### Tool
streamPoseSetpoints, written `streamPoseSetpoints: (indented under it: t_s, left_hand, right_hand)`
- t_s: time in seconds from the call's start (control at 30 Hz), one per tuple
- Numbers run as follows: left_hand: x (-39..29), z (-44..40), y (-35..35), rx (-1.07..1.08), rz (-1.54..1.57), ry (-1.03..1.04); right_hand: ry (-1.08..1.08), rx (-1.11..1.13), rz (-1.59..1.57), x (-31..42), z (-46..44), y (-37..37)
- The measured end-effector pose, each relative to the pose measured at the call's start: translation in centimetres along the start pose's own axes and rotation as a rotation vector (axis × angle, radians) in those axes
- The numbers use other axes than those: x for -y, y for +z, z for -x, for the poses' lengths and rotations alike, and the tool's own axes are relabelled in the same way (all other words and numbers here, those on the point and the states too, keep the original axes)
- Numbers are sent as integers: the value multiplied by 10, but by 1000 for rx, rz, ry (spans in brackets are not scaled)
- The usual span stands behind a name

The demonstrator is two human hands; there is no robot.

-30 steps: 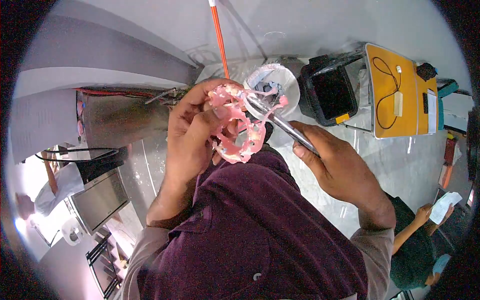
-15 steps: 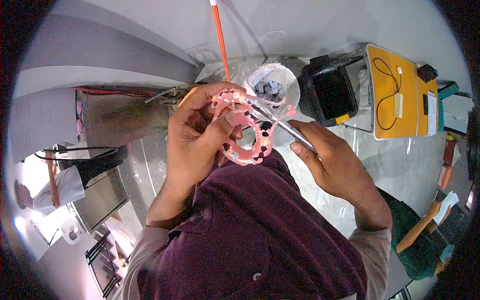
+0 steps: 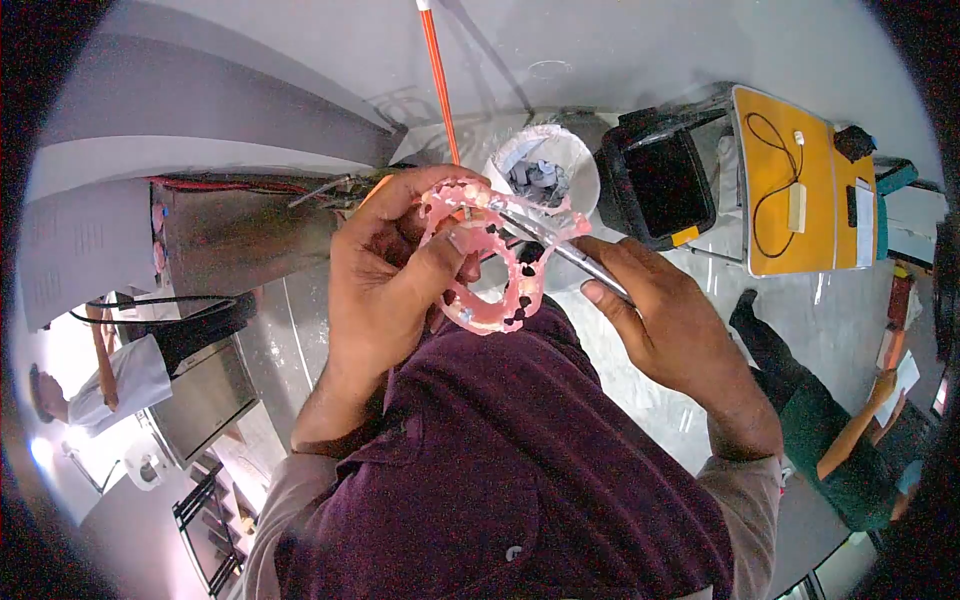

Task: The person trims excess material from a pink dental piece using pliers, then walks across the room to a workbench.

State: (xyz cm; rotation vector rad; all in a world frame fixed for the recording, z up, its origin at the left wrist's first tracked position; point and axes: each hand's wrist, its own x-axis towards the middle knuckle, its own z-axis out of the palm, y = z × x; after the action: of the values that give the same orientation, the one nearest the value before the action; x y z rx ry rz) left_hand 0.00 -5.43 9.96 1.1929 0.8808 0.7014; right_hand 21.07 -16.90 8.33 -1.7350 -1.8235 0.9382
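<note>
My left hand point(image 3: 385, 285) pinches a pink, roughly figure-eight-shaped openwork piece point(image 3: 490, 320) between thumb and fingers. Pale tooth-like spots and black patches dot its band, and a thin strip juts out to the right. In my right hand point(image 3: 675, 315) is a slim silver metal tool point(image 3: 595, 268), gripped between thumb and fingers. Its shaft points up and left, across the right side of the pink piece. The tool's tip lies over or behind the band, so whether it touches cannot be made out.
Beyond my hands stand a white bin point(image 3: 575, 165) with grey scraps and a black open container point(image 3: 665, 185). A yellow-topped table point(image 3: 770, 220) holds a cable. An orange-red pole point(image 3: 437, 80) leans by the wall. One person point(image 3: 840, 450) is at the right, another point(image 3: 130, 375) at the left.
The pink piece and tool have shifted only very slightly, the tool's visible end now angled a little differently. The person at the right has moved, with a leg now showing.
</note>
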Motion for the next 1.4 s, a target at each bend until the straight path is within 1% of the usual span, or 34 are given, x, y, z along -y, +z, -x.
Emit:
streamPoseSetpoints:
  t_s: [0.07, 0.1, 0.17, 0.23, 0.27, 0.33, 0.4, 0.57, 0.63, 0.77, 0.87, 0.93, 0.97, 1.03, 1.17, 1.2, 1.27, 1.33, 1.37, 1.4]
  left_hand:
    - [-2, 0, 1, 9, 0, -2]
    - [-6, 1, 2, 2, -54, -15]
    - [-8, 0, 2, -6, -109, -30]
    - [-7, -1, 1, 26, -134, 57]
    - [-7, -2, -1, 26, -133, 55]
    - [-8, -3, -3, 83, -153, 46]
    - [-9, -2, -2, 75, -153, 46]
    - [-6, -7, -5, 70, -112, 37]
    - [-8, -12, -11, 109, -58, -67]
    - [-5, -13, -10, 85, -71, 17]
    - [-7, -15, -10, 110, -30, -5]
    - [-6, -17, -13, 97, -100, -79]
    - [-5, -17, -14, 95, -100, -78]
    - [-1, -17, -17, 188, -36, 46]
    - [-4, -14, -14, 160, -116, 48]
    - [-1, -14, -14, 154, -107, 80]
    - [-1, -14, -14, 148, -99, 114]
    - [-6, -11, -13, 156, -138, 30]
    - [-9, -10, -12, 156, -138, 30]
    - [-12, -10, -11, 129, -207, 14]
  right_hand:
    - [-10, -2, 75, -1, 0, 0]
    - [-9, -1, 75, 0, 0, -1]
    - [54, 23, 106, 3, 0, -3]
    - [53, 18, 115, 3, -1, -4]
    - [50, 12, 125, 3, -1, -4]
    - [57, 27, 112, 3, -1, -5]
    - [65, 38, 100, 2, -2, -4]
    - [20, -32, 72, -3, 0, 1]
    - [24, -30, 75, -1, 1, 0]
    - [43, 14, 127, 0, -1, -4]
    - [9, -28, 188, 1, -1, -5]
    - [-5, -30, 196, 0, -2, -5]
    - [-19, -32, 204, -1, -2, -5]
    - [-14, -18, 192, 0, -3, -7]
    - [-15, -25, 185, -1, -1, -3]
    - [-15, -25, 185, 1, -1, -4]
    - [63, 65, 138, 4, 0, -8]
    - [49, 37, 147, 2, 1, -5]
    - [35, 10, 155, 2, 1, -3]
    - [36, 10, 155, 2, 1, -3]
